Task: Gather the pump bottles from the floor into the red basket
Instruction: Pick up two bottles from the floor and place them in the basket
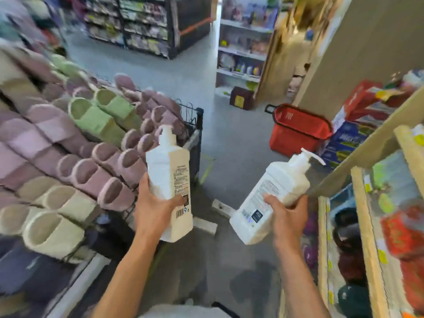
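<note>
Left grip point(158, 210) is curled round one pump bottle point(169, 171), right grip point(288, 214) round the other bottle point(275, 187), both lifted, it seems, for carrying to the red basket point(296, 141).

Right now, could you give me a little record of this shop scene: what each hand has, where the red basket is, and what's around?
place: shop aisle, grey floor
left hand: grips left bottle, a white pump bottle, nearly upright
right hand: grips right bottle, white, tilted, pump pointing up and right
red basket: on the floor ahead, to the right, apart from both bottles
left side: rack of slippers
right side: wooden shelf of goods
task status: neither bottle in the basket yet
</note>
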